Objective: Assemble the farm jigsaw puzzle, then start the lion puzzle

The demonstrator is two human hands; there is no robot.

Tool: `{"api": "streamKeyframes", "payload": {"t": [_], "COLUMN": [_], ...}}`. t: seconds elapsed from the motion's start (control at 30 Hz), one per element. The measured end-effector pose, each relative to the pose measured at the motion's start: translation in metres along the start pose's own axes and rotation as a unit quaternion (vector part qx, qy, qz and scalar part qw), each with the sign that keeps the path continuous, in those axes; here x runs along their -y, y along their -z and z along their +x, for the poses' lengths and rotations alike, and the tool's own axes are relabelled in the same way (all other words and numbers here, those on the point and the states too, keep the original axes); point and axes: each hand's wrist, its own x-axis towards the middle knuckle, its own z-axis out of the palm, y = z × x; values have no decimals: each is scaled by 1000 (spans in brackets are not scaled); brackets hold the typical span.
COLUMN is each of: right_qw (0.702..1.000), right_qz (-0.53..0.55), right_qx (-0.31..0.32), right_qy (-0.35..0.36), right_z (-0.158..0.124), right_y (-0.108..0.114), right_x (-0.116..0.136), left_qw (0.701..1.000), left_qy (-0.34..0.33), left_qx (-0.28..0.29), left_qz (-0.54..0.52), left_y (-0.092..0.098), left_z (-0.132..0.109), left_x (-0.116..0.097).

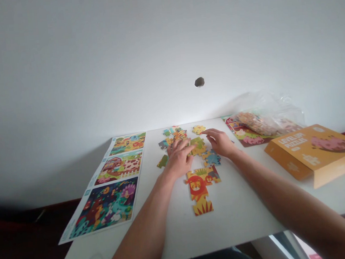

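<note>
Green puzzle piece (199, 145) between the left fingers (188, 149), slightly apart, and right fingers (211, 132) (their grip unclear)

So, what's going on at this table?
Someone has both bare hands among jigsaw pieces. The left hand is spread over the middle of the group, and the right hand's fingertips are by a yellow bit of puzzle; whether they touch it is unclear. Nearer the front, some lion pieces look joined. A picture sheet lies to the left, an orange box to the right.
</note>
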Motion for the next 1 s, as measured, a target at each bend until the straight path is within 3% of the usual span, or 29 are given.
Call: {"api": "streamKeyframes", "payload": {"t": [0.1,0.2,0.27,0.37,0.6,0.67,0.73,0.87,1.0], "right_qw": [994,961,944,954,992,997,993,979,985], "right_qz": [-82,-183,-208,-188,-70,-56,-49,-61,-105], "right_qx": [-19,61,114,132,32,47,102,188,140], "right_qy": [-71,-198,-231,-193,-98,-36,24,41,3], "right_z": [0,-3,-5,-6,-4,-6,-9,-11,-10], "right_y": [23,45,50,43,23,22,19,8,5], "right_x": [-14,-29,-33,-30,-21,-17,-9,10,13], "left_qw": [999,999,999,999,999,998,999,996,982], "left_qy": [-32,-1,26,45,18,3,7,91,189], "left_qx": [39,42,29,18,10,6,1,-5,7], "left_qz": [-19,-22,-15,-14,-46,-55,-49,-1,28], "left_y": [1,-1,-3,-4,-5,-5,-4,-2,0], "left_z": [-2,-3,-2,-2,1,1,1,0,1], "left_x": [-3,-3,-2,0,2,2,1,0,2]}}
